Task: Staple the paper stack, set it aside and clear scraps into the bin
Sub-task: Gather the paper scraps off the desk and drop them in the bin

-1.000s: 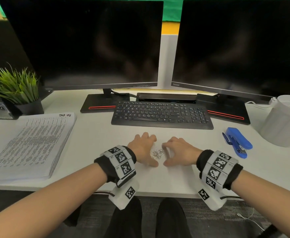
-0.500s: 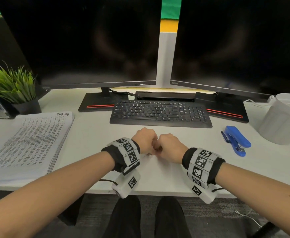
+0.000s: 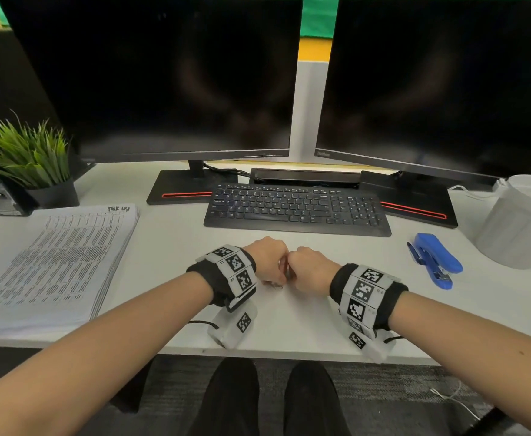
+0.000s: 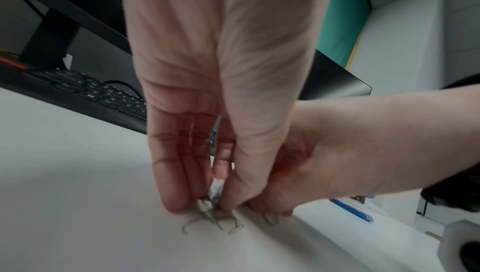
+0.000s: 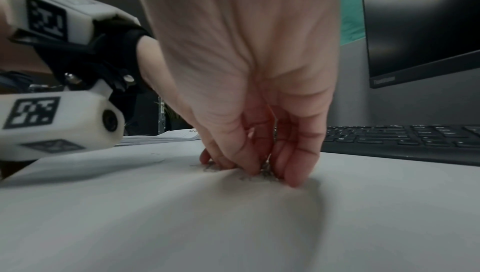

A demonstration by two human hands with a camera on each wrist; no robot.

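Scraps (image 4: 211, 220), bent grey staples with a white paper bit, lie on the desk (image 3: 169, 247) at centre near, pinched from both sides by the left hand (image 3: 265, 262) and right hand (image 3: 313, 269), knuckles touching. Far left, the paper stack (image 3: 53, 265) bears illegible handwriting. Keyboard (image 3: 295, 207) behind; blue stapler (image 3: 434, 259) and white bin (image 3: 522, 221) right.

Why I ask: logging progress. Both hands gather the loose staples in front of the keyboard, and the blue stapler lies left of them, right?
Not quite: the blue stapler lies to the right of the hands, near the white bin, as the head view shows. The rest holds.
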